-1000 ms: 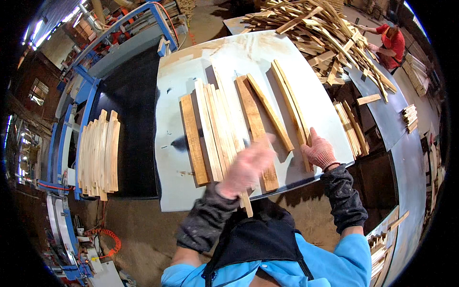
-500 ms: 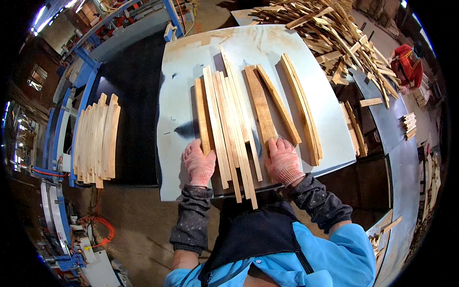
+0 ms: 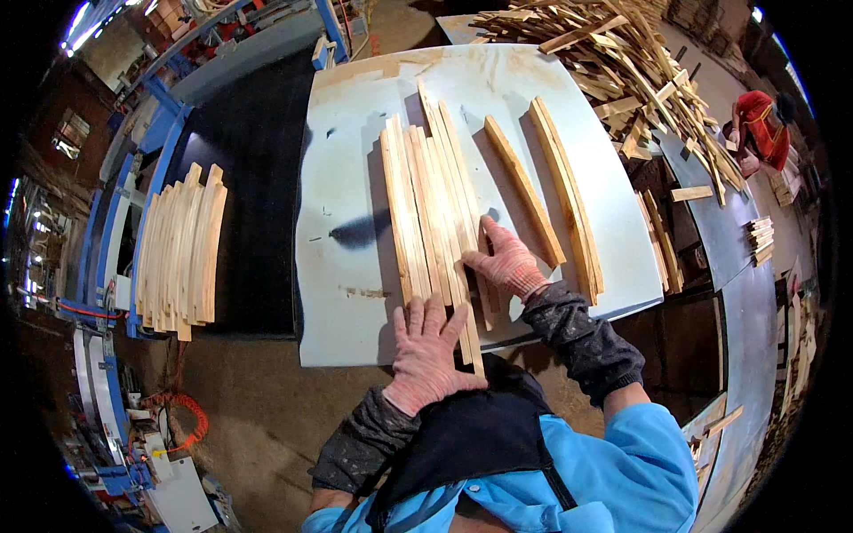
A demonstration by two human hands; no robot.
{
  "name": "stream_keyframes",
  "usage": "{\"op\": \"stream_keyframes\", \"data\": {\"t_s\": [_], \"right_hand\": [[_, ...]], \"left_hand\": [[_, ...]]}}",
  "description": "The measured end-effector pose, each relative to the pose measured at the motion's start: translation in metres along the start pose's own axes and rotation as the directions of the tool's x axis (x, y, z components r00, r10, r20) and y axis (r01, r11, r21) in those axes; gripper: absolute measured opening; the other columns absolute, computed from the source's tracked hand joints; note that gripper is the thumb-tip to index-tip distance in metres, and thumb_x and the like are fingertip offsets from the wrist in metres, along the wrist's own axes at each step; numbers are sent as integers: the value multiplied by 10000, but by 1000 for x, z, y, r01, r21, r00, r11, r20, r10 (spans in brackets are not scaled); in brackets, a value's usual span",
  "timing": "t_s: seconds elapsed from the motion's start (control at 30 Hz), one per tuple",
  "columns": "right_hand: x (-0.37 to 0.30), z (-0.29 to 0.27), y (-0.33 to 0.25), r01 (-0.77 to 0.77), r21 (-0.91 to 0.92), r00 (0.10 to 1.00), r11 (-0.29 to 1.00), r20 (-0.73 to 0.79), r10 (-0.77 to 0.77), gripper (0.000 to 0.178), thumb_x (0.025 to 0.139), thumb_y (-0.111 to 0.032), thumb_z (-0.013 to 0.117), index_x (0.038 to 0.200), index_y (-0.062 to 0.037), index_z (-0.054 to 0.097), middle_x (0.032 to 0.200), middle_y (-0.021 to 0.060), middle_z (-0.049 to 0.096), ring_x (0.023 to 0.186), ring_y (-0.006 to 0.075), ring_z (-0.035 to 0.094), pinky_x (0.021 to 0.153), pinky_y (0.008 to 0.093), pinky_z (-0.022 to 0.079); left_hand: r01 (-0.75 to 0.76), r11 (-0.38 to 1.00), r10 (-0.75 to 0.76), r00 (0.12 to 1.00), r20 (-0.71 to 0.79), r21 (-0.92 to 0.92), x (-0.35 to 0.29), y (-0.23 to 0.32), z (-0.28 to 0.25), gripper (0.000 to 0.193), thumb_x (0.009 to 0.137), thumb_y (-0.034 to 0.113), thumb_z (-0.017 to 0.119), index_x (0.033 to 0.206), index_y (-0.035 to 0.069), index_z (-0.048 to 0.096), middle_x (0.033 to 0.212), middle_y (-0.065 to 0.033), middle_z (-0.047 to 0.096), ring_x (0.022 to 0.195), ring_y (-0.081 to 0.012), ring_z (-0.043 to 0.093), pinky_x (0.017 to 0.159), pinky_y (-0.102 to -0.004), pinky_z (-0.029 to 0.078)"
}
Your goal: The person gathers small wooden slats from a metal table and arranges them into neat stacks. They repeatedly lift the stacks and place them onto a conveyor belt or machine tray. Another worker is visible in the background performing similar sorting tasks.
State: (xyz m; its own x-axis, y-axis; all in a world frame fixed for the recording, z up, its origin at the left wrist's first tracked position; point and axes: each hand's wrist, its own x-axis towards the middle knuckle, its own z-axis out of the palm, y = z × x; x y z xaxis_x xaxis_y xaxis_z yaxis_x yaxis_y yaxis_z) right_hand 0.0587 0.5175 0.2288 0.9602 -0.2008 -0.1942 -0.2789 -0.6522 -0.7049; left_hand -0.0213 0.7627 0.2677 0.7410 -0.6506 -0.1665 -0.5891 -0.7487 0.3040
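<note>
A bundle of pale wooden strips (image 3: 431,200) lies lengthwise on the light-coloured table top, its ends uneven. My left hand (image 3: 428,351), in a pinkish knit glove, rests with fingers spread across the near ends of these strips. One strip sticks out past the table's near edge beside my left thumb. At the bundle's right side is my right hand (image 3: 508,259), gloved alike, thumb and forefinger apart and touching the outer strips. To its right lie a single brown strip (image 3: 524,191) and a longer pair of strips (image 3: 569,200), both apart from the bundle.
A row of strips (image 3: 180,253) sits on the black surface at left, beside a blue machine frame (image 3: 164,169). A large heap of loose wood (image 3: 613,71) is piled at the far right. Beyond a side bench (image 3: 751,311) a person in red (image 3: 762,129) bends over.
My left hand has moved right onto the near strip ends; my right hand has moved left and farther away. The wide brown board no longer shows in its former place. The bundle looks tighter.
</note>
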Motion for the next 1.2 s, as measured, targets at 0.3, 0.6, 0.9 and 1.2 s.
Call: {"op": "stream_keyframes", "data": {"t_s": [0.3, 0.6, 0.9, 1.2], "right_hand": [[-8, -25, -7, -21, 90, 978, 996, 209, 2, 1134, 812, -328, 915, 1682, 23, 278, 1564, 296, 527, 1436, 360, 559, 1199, 402, 463], [-2, -28, -24, -66, 68, 987, 995, 148, 56, 1025, 829, -178, 844, 1677, 1, 297, 1472, 286, 626, 1369, 365, 629, 1139, 397, 514], [43, -14, -12, -10, 52, 1000, 999, -15, 11, 986, 776, -205, 849, 1647, -70, 406, 1403, 242, 684, 1296, 396, 669, 1077, 435, 549], [79, -26, -28, -130, 230, 991, 965, -13, 136, 914, 936, -307, 780, 1670, 4, 333, 1579, 252, 562, 1461, 364, 558, 1192, 419, 479]], "left_hand": [[-88, 996, 87, 991, -104, 1, -2, 10, 14, 1258, 622, 829, 821, 1620, 140, 486, 1658, -300, 373, 1575, -525, 245, 1274, -715, 87], [-136, 991, 133, 918, -372, 19, 30, -30, 22, 1089, 644, 826, 812, 1468, 134, 641, 1517, -199, 574, 1463, -449, 477, 1218, -676, 266], [-122, 992, 115, 868, -483, 18, 100, -64, 2, 952, 629, 704, 879, 1342, 96, 711, 1389, -152, 664, 1324, -360, 594, 1097, -554, 418], [-113, 965, -77, 742, -666, -238, 93, -71, -30, 627, 856, 451, 846, 1320, 51, 712, 1289, -183, 719, 1191, -373, 675, 1017, -514, 507]]}}
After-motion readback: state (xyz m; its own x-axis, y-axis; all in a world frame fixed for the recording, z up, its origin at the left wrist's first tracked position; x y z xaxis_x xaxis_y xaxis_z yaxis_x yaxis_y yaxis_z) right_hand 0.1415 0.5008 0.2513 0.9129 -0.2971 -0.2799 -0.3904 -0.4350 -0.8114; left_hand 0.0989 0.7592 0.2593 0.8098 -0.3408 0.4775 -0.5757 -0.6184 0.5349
